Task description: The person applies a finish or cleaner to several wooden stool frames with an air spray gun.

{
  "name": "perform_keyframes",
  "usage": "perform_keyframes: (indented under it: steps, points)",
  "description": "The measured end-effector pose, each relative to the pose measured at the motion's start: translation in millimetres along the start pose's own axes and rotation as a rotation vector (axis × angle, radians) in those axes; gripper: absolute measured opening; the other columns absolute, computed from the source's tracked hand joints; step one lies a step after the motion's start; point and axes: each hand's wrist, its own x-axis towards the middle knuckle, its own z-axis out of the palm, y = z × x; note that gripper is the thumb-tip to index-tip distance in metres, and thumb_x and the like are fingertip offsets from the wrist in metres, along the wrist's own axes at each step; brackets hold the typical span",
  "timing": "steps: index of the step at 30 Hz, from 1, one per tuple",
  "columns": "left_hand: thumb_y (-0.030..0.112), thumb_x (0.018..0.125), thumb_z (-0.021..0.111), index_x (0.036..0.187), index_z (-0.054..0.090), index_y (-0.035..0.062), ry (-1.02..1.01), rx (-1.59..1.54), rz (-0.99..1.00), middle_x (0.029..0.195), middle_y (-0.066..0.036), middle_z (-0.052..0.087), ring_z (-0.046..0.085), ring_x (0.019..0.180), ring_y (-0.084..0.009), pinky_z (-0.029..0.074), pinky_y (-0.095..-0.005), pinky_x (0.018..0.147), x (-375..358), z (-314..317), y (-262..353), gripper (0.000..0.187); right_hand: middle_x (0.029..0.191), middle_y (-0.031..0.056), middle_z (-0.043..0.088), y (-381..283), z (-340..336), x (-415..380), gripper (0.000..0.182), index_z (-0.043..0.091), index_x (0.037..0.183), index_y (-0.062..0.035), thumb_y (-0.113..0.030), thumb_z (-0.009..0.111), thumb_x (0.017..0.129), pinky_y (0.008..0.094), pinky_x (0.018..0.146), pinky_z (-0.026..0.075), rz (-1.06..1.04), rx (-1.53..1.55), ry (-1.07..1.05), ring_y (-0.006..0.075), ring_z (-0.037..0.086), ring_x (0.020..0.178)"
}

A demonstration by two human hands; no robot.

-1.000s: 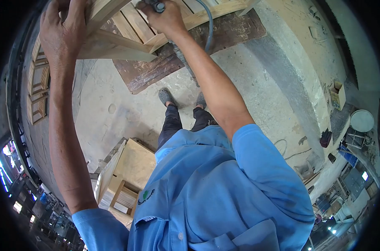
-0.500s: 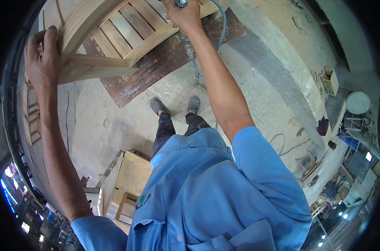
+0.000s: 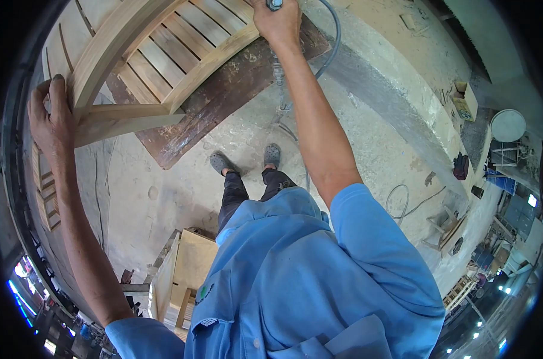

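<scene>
The slatted wooden frame (image 3: 181, 45) is at the top of the view, running out past the upper edge, over a worn, dark brown board (image 3: 205, 113) whose near corner shows bare. Its thick curved rail (image 3: 113, 42) sweeps up from the left, with a tapering wooden piece (image 3: 128, 122) joining its lower end.

The left hand (image 3: 55, 122) is against the outer side of that rail, fingers bent and gripping its edge. The right hand (image 3: 278, 24) is clenched around a tool (image 3: 275, 5) beside the slats; it looks like a powered hand tool, though the hand and the picture's edge cover most of it. A grey hose (image 3: 337, 37) curves down just beside that hand.

Beyond the board spreads a pale concrete floor (image 3: 181, 149), scuffed and stained, where the person stands in grey clogs (image 3: 222, 160). A light wooden cabinet (image 3: 193, 260) is near the legs, and another slatted piece (image 3: 46, 191) is at the far left. On the right, a thin cable (image 3: 397, 203) loops across the floor; farther out are an open carton (image 3: 464, 100) and a round pale lid (image 3: 508, 125). Bright lights (image 3: 21, 299) shine in the dim lower left of the workshop.
</scene>
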Motion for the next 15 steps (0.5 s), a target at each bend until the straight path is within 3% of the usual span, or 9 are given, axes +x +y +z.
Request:
perform_keyframes:
  steps: [1, 4, 5, 8, 11, 15]
  points:
    - [0.038, 0.090, 0.060, 0.109, 0.069, 0.0058, 0.000, -0.019, -0.020, 0.109, -0.017, 0.065, 0.061, 0.106, -0.0280, 0.044, -0.0377, 0.093, -0.6, -0.8, 1.5, 0.038, 0.108, 0.0173, 0.070, 5.6, 3.5, -1.2, 0.037, 0.063, 0.122, -0.0039, -0.022, 0.068, 0.090, 0.0339, 0.086, 0.051, -0.101, 0.002, 0.045, 0.0260, 0.067, 0.102]
    - [0.040, 0.089, 0.061, 0.108, 0.069, 0.0035, 0.011, -0.037, -0.039, 0.110, -0.018, 0.064, 0.060, 0.107, -0.0305, 0.043, -0.0376, 0.094, 1.1, 1.1, -3.3, 0.042, 0.113, 0.0186, 0.068, -29.4, -10.0, -8.6, 0.037, 0.063, 0.123, -0.0019, -0.019, 0.068, 0.091, 0.0313, 0.088, 0.051, 0.194, 0.056, -0.206, 0.0249, 0.066, 0.105]
    - [0.034, 0.091, 0.060, 0.109, 0.068, 0.0031, 0.017, -0.010, -0.021, 0.108, -0.017, 0.066, 0.062, 0.105, -0.0270, 0.044, -0.0354, 0.094, -0.5, -0.6, 3.0, 0.036, 0.114, 0.0186, 0.068, -33.9, -8.4, -16.0, 0.036, 0.062, 0.122, -0.0014, -0.018, 0.067, 0.090, 0.0307, 0.088, 0.050, 0.169, 0.104, -0.260, 0.0243, 0.066, 0.106]
    - [0.033, 0.091, 0.059, 0.109, 0.068, 0.0020, 0.015, -0.044, -0.028, 0.110, -0.019, 0.065, 0.061, 0.107, -0.0286, 0.044, -0.0356, 0.095, -2.3, -1.7, 6.9, 0.037, 0.120, 0.0178, 0.066, -35.5, 0.4, -42.5, 0.036, 0.061, 0.124, -0.0005, -0.014, 0.065, 0.090, 0.0307, 0.089, 0.050, 0.071, 0.277, -0.424, 0.0244, 0.065, 0.108]
    - [0.032, 0.091, 0.059, 0.109, 0.068, 0.0018, 0.000, -0.070, -0.017, 0.110, -0.019, 0.065, 0.060, 0.108, -0.0286, 0.043, -0.0358, 0.095, -3.2, -3.4, 10.9, 0.036, 0.099, 0.0120, 0.073, -39.3, 15.2, -71.3, 0.045, 0.067, 0.120, -0.0105, -0.035, 0.074, 0.083, 0.0345, 0.082, 0.053, 0.147, 0.207, -0.570, 0.0228, 0.070, 0.090]
    - [0.032, 0.091, 0.058, 0.108, 0.067, 0.0020, 0.016, -0.067, -0.001, 0.110, -0.017, 0.065, 0.060, 0.107, -0.0297, 0.042, -0.0355, 0.095, -4.4, -1.2, 10.4, 0.036, 0.101, 0.0133, 0.072, -43.4, 33.9, -82.5, 0.047, 0.066, 0.121, -0.0114, -0.036, 0.075, 0.082, 0.0340, 0.084, 0.053, 0.087, 0.289, -0.562, 0.0248, 0.070, 0.093]
